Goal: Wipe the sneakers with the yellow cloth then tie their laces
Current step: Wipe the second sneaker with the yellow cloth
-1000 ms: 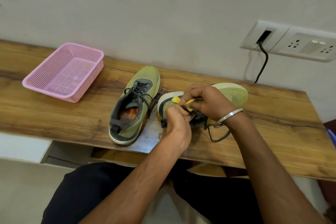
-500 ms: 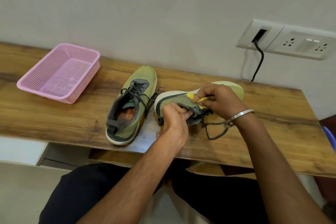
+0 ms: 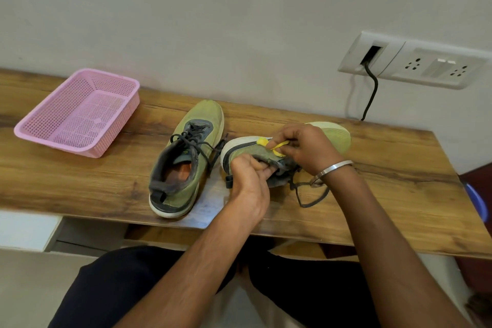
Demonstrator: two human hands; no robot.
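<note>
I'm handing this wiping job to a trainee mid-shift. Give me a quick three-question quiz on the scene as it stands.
1. True or false: the pink basket holds a sneaker.
2. Which hand pinches the yellow cloth? A) left hand B) right hand
3. Fill in: the sneaker being wiped lies on its ____, while the other sneaker stands upright on the wooden table.

Key: 1 false; 2 B; 3 side.

Two green sneakers [image 3: 186,157] [image 3: 332,138], one pink basket [image 3: 80,114], one yellow cloth [image 3: 274,144], seemingly mostly hidden.
</note>
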